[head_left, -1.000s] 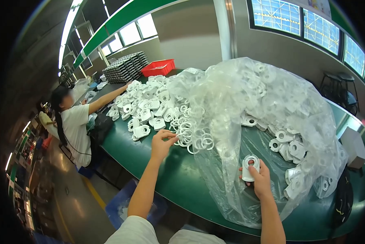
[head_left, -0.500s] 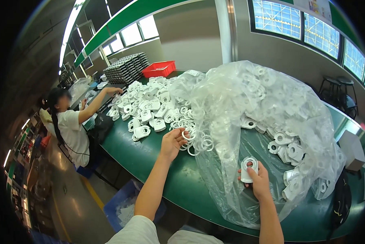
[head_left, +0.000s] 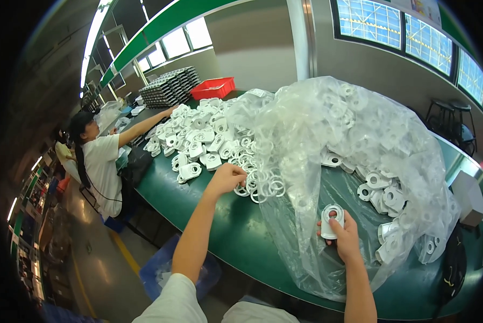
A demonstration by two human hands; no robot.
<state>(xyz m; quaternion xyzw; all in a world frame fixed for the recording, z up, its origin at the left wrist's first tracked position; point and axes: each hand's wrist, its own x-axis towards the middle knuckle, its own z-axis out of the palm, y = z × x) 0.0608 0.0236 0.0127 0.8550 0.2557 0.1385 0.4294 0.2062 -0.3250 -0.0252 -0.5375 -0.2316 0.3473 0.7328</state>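
My left hand (head_left: 228,179) is over the near edge of a heap of thin white rings (head_left: 260,188), its back turned up and its fingers curled together. Whatever those fingers pinch is hidden among the rings. In my right hand (head_left: 345,236) I grip a white plastic housing (head_left: 332,229), rounded at the top with a round hole, held upright with the thumb across its front. The housing is above a clear plastic bag (head_left: 300,237) spread over the table. Many similar white housings (head_left: 201,134) lie piled beyond the rings, and more lie in the bag.
The green table (head_left: 241,253) carries a red bin (head_left: 213,88) and stacked dark trays (head_left: 170,87) at the back. A co-worker (head_left: 101,156) reaches to the pile from the left. A white box (head_left: 467,198) and black bag (head_left: 454,264) are at the right; a blue bin (head_left: 163,258) stands below.
My left hand has turned over, from palm showing with a white ring to fingers down at the heap. The co-worker's arm reaches farther over the pile. My right hand keeps its grip.
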